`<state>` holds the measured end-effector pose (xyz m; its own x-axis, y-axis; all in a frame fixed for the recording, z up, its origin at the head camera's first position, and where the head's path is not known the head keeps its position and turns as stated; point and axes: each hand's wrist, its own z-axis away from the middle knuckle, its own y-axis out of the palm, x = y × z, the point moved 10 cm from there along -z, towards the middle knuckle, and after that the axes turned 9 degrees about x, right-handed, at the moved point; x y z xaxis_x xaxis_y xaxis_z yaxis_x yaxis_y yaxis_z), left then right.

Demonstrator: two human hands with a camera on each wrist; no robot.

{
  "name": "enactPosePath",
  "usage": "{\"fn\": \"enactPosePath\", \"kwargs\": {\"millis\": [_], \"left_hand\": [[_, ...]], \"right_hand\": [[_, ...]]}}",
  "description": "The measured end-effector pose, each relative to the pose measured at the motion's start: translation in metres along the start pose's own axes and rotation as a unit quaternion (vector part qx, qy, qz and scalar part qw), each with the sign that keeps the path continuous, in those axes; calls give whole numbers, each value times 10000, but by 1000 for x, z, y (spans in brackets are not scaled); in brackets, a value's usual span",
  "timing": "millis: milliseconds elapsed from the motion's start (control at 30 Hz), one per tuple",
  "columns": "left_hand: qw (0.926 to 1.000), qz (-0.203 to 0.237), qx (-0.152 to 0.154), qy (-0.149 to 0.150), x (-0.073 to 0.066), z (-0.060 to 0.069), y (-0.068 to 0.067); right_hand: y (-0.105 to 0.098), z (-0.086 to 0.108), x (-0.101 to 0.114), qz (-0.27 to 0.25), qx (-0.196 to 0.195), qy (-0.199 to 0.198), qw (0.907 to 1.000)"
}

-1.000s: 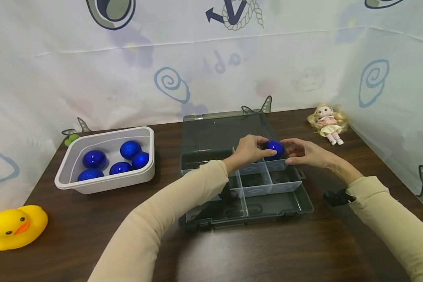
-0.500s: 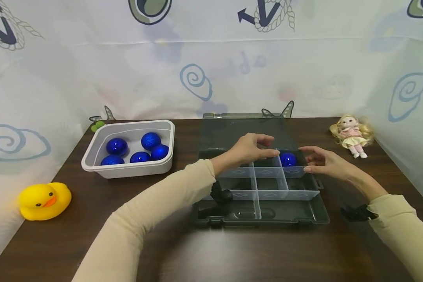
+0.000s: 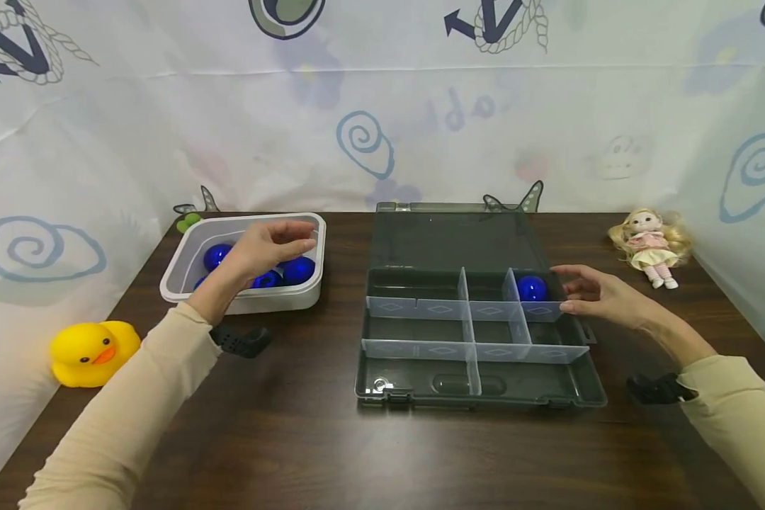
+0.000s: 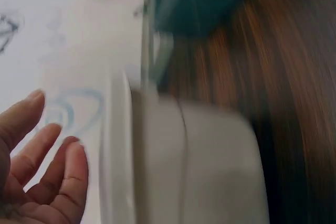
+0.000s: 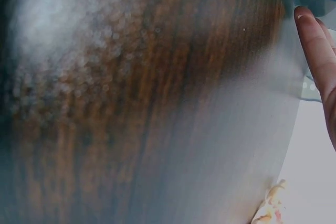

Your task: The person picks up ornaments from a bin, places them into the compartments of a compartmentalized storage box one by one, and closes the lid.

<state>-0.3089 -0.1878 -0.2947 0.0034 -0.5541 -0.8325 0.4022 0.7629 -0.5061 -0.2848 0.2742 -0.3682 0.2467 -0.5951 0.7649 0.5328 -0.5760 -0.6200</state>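
My left hand is above the white plastic tub, fingers loosely bent with nothing between them. Several shiny blue balls lie in the tub, some hidden behind the hand. In the left wrist view, the fingers hang beside the blurred tub wall. A dark, see-through compartment box lies with its lid folded back. One blue ball sits in its back right compartment. Right beside that corner, my right hand has relaxed fingers at the box's side; whether they touch is unclear.
A yellow rubber duck stands at the left, near my left forearm. At the back right lies a small blond doll. Pale dividers split the box. A printed white cloth encloses the wooden table.
The blue ball was lowered into the back right compartment and let go. My left hand then swung left from the box to the tub. My right hand stays beside the box; the head view shifted.
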Motion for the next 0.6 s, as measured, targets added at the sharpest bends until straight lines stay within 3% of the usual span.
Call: {"fn": "enactPosePath", "kwargs": {"millis": [100, 200, 367, 600], "left_hand": [[9987, -469, 90, -153, 13, 5, -8], [9966, -783, 189, -177, 20, 4, -8], [9911, -1300, 277, -116, 24, -3, -2], [9793, -1977, 257, -362, 30, -9, 0]], "right_hand": [[-1, 1, 0, 8, -13, 16, 10000], [-1, 1, -1, 3, -7, 26, 10000], [-1, 2, -3, -19, 8, 60, 10000], [0, 1, -2, -122, 32, 49, 9999]]}}
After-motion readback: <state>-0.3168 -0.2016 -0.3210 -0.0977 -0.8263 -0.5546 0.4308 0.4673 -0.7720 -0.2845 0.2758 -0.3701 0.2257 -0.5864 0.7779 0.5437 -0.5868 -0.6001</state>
